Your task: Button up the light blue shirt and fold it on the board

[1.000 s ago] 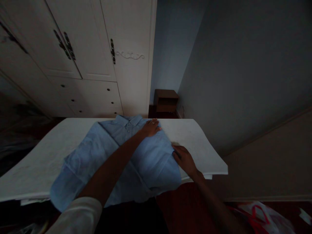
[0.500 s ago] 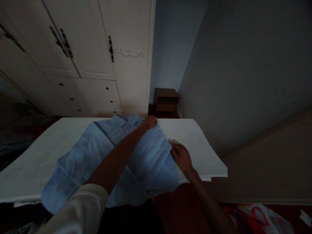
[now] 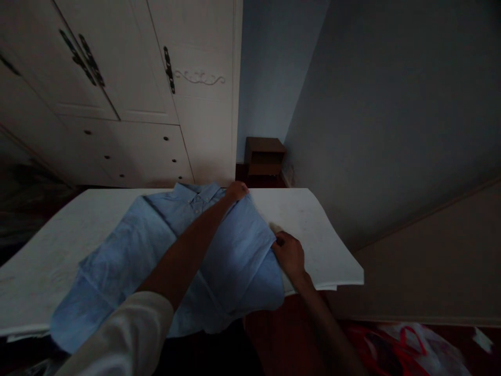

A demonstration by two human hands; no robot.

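A light blue button-collared shirt (image 3: 152,235) lies spread over a white-covered board (image 3: 305,224), its lower part hanging past the near edge. My left hand (image 3: 237,191) reaches across the shirt and is closed on its shoulder, right of the collar. Nearer to me, my right hand (image 3: 288,253) pinches the edge of the sleeve at the shirt's right side. Cloth between the two hands looks drawn fairly straight. My left forearm hides part of the shirt front.
Behind the board stands a white wardrobe (image 3: 203,115) with dark handles and drawers. A small brown nightstand (image 3: 265,156) sits in the corner by the grey wall (image 3: 391,115). Red and white bags (image 3: 415,344) lie on the floor at the lower right.
The view has shifted slightly, so the shirt and wardrobe sit a little further left. Both hands keep their hold on the shirt, with almost no movement.
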